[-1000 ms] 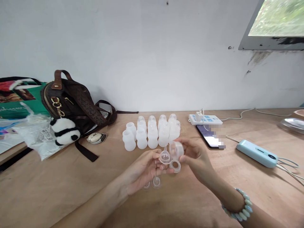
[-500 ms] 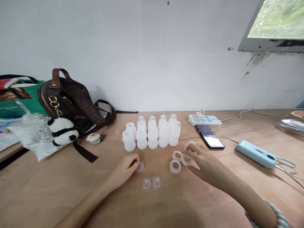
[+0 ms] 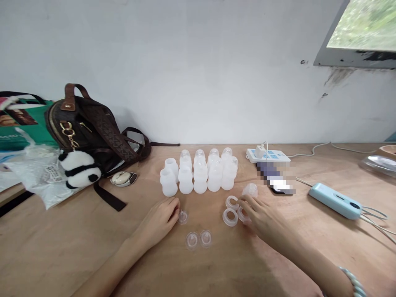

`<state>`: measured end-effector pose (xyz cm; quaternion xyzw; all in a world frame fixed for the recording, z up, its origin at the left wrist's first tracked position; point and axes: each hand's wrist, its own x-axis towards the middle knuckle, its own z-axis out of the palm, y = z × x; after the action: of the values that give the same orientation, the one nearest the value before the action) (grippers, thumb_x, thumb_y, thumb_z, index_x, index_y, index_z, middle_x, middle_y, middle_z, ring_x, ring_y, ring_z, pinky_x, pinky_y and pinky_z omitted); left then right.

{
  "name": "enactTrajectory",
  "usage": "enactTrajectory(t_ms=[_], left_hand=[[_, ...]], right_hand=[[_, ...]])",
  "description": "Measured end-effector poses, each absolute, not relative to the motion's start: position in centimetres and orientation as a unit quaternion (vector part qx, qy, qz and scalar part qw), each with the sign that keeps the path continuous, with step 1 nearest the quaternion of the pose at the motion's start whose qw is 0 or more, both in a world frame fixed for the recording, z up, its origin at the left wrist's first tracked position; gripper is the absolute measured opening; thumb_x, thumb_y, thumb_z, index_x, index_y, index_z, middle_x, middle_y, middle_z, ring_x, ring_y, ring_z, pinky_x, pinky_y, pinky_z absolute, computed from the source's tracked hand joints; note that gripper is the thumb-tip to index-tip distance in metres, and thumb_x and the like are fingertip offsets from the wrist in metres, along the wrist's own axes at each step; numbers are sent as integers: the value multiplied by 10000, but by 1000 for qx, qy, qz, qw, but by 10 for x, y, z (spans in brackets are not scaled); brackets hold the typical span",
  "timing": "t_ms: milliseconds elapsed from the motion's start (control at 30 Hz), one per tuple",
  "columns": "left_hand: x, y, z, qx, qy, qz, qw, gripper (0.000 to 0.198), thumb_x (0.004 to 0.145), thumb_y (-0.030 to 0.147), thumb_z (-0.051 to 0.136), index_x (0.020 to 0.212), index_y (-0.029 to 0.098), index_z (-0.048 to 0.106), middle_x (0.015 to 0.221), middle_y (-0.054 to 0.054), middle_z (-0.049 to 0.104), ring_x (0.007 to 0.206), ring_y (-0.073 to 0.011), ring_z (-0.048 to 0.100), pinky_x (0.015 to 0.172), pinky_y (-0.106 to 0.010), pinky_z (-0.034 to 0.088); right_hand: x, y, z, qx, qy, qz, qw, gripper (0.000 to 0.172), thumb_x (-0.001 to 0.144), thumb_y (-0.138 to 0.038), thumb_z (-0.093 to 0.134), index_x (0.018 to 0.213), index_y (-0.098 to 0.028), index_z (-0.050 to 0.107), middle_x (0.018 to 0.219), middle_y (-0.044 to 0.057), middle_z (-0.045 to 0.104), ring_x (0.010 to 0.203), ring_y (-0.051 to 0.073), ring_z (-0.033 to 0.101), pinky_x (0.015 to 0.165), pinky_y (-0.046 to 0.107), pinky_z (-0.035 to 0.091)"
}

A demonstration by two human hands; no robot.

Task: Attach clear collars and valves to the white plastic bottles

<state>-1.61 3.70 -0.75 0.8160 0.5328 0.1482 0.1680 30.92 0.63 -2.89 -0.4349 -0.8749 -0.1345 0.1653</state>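
Observation:
My left hand (image 3: 162,215) rests on the table with its fingers curled in. Its fingertips are beside a clear bottle teat (image 3: 182,217); whether they pinch anything is hidden. Two more clear teats (image 3: 192,239) lie closer to me. My right hand (image 3: 258,212) reaches over a white screw ring (image 3: 242,214), fingers stretched and thumb apart, partly covering it. Left of it lie two other rings (image 3: 230,217), and a clear dome cap (image 3: 250,189) stands just behind the fingers. Two rows of white baby bottles (image 3: 200,181) stand behind, several with clear caps on top.
On the left are a brown backpack (image 3: 93,119) with a panda plush (image 3: 82,170), a plastic bag (image 3: 40,173) and a watch (image 3: 133,178). To the right are a power strip (image 3: 278,156), a phone (image 3: 269,173) and a light-blue device (image 3: 334,201) with cables.
My right hand has lowered slightly towards the rings, uncovering the dome cap behind it. My left hand stays almost in place; the teat beside it shows its tip more upright.

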Motion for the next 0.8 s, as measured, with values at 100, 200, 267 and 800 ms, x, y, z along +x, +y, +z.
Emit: enactTrajectory(t_ms=[100, 200, 267, 800], left_hand=[[-18, 38, -10, 818, 529, 153, 167, 162, 885, 205, 386, 740, 224, 455, 770, -43, 614, 694, -230, 554, 632, -312, 346], [-20, 38, -11, 817, 528, 157, 171, 164, 884, 198, 392, 746, 222, 475, 770, -40, 618, 691, -226, 555, 629, -310, 345], [-20, 38, -11, 817, 526, 163, 172, 164, 879, 191, 398, 744, 220, 486, 765, -39, 619, 689, -224, 554, 629, -308, 345], [-12, 35, 17, 848, 470, 241, 52, 232, 954, 211, 360, 801, 211, 535, 772, -35, 637, 715, -216, 560, 707, -338, 388]], right_hand=[[307, 7, -30, -438, -875, -92, 184, 436, 857, -69, 489, 1281, -162, 533, 1167, 128, 671, 890, 267, 706, 616, 377, 607], [307, 8, -31, -441, -878, -50, 180, 555, 818, -46, 498, 1354, -189, 500, 1275, 117, 664, 978, 268, 715, 662, 381, 627], [306, 8, -30, -446, -877, -34, 175, 579, 804, -35, 500, 1361, -194, 496, 1295, 113, 662, 999, 269, 715, 689, 395, 632], [298, 4, -12, -394, -909, -39, 131, 356, 807, -15, 573, 1072, -240, 651, 1202, 99, 663, 919, 257, 698, 664, 382, 621]])
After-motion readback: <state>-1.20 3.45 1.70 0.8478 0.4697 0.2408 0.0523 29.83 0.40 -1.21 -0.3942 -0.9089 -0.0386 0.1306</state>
